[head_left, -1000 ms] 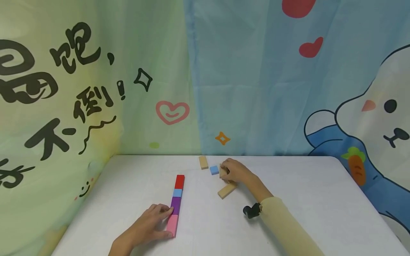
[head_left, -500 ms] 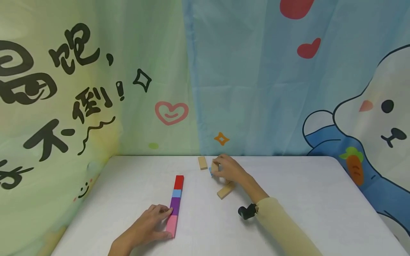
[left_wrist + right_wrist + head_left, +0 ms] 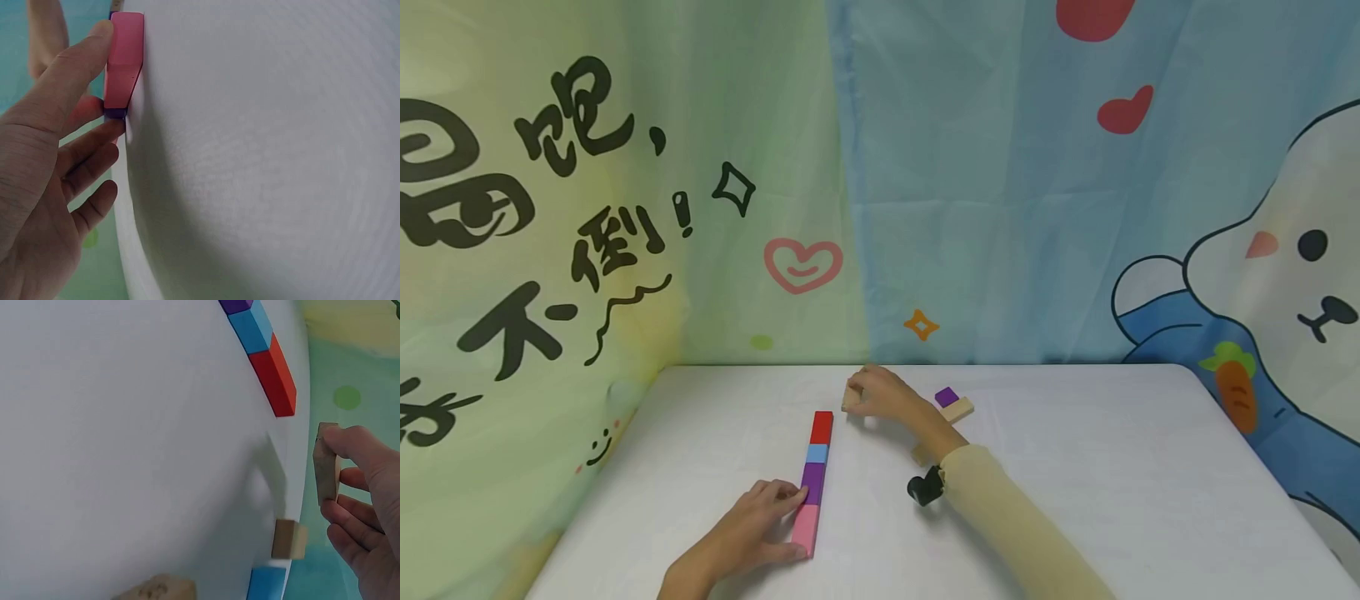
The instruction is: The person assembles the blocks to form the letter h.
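Note:
A row of painted wooden blocks lies end to end: a red block [image 3: 822, 427], a light blue block [image 3: 817, 453], a purple block [image 3: 812, 483] and a pink block [image 3: 805, 527]. My left hand [image 3: 737, 533] rests against the row's near part, thumb at the pink block's near end and fingertips by the purple block. In the left wrist view, this pink block [image 3: 127, 53] shows beside the thumb. Beyond the red end, my right hand [image 3: 883, 393] pinches a plain wooden block [image 3: 326, 464] between thumb and fingers, raised off the table.
Right of the right hand lie another purple block [image 3: 947, 397] and a plain block [image 3: 957, 410]. The right forearm partly covers another plain block [image 3: 920, 455]. A plain block [image 3: 289, 539] and a blue block [image 3: 267, 583] appear in the right wrist view. A printed curtain [image 3: 985, 208] hangs behind.
My right hand has carried the plain block leftward, from the loose blocks to beyond the red end. The purple block and plain block at right have come into view. My left hand has stayed put.

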Demonstrator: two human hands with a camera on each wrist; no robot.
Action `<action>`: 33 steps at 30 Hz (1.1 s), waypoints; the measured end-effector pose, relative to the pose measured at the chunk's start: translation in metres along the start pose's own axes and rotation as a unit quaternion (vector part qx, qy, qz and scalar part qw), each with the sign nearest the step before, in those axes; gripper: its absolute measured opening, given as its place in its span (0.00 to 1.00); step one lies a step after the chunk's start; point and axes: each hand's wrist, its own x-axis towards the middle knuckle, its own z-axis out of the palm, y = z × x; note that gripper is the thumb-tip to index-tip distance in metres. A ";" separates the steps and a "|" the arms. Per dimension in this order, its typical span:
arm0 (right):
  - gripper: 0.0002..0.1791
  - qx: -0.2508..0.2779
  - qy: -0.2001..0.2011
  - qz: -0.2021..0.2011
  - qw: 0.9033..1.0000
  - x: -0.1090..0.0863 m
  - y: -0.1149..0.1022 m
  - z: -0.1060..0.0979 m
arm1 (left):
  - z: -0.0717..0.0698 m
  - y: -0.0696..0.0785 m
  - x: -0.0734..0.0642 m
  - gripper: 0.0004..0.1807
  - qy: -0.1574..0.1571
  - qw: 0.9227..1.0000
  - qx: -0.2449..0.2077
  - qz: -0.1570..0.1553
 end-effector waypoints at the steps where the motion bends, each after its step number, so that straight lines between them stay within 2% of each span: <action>1: 0.19 -0.002 0.000 -0.003 1.000 0.003 -0.002 0.002 | 0.000 0.000 0.000 0.45 -0.001 1.000 -0.001 -0.002; 5: 0.16 -0.011 0.000 -0.005 1.000 0.013 -0.006 0.011 | 0.002 -0.001 0.001 0.46 0.001 1.000 -0.004 -0.004; 12: 0.19 -0.012 -0.009 0.037 0.999 0.027 -0.012 0.021 | 0.003 -0.002 0.000 0.45 0.021 1.000 0.006 0.013; 14: 0.19 -0.006 -0.011 0.044 0.999 0.031 -0.015 0.022 | 0.002 -0.002 -0.001 0.45 0.018 1.000 0.006 0.010; 21: 0.13 -0.046 -0.015 0.012 0.999 0.043 -0.025 0.027 | 0.002 -0.002 0.000 0.45 -0.004 1.000 0.003 -0.006; 25: 0.10 -0.067 -0.026 0.013 0.997 0.047 -0.028 0.028 | 0.001 -0.002 0.001 0.45 -0.005 1.000 -0.002 -0.007; 33: 0.13 -0.077 -0.036 0.022 0.996 0.047 -0.027 0.031 | 0.002 -0.003 0.000 0.45 0.000 1.000 -0.001 -0.001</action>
